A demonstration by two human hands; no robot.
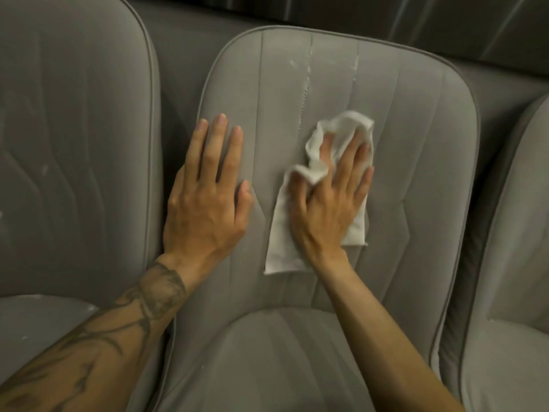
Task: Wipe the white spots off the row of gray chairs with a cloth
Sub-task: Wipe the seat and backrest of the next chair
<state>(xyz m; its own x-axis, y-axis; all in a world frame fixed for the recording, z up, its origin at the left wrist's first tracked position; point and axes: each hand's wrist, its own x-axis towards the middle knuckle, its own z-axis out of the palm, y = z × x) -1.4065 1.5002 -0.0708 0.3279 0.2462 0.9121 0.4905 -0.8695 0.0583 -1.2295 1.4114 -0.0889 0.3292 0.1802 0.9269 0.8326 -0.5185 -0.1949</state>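
Observation:
The middle gray chair (416, 144) fills the centre of the head view. White spots (307, 72) run down the seams near the top of its backrest. My right hand (329, 200) presses a white cloth (282, 242) flat against the backrest, below the spots, with part of the cloth folded over its fingers. My left hand (208, 191) lies flat with straight fingers on the left side of the same backrest, holding nothing.
A second gray chair (74, 144) stands to the left, with faint white marks (44, 169) on its backrest. Part of a third gray chair (517, 233) shows at the right edge. A dark wall runs behind the row.

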